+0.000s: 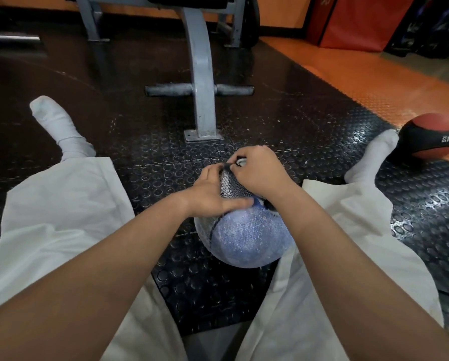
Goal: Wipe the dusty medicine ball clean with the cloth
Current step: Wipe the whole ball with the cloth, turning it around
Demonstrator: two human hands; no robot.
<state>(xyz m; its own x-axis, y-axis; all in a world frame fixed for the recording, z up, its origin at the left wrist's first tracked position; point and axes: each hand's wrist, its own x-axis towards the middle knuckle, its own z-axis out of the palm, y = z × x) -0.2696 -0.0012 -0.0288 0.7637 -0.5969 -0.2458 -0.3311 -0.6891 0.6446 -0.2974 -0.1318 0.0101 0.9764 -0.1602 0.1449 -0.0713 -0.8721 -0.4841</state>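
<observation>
A blue and black medicine ball (246,238) coated in pale dust rests on the floor between my spread legs. My left hand (213,191) lies flat on its top left, fingers pressed against the textured surface. My right hand (257,173) is on the ball's far top, fingers pinched around a small white bit of cloth (240,161), most of which is hidden under the hand. A darker black panel (229,187) shows between my two hands.
A grey bench frame (202,105) with foam-covered pegs stands bolted just beyond the ball. A red and black 2 kg medicine ball (434,138) lies by my right foot. The floor is black studded rubber matting (166,157), with orange flooring to the right.
</observation>
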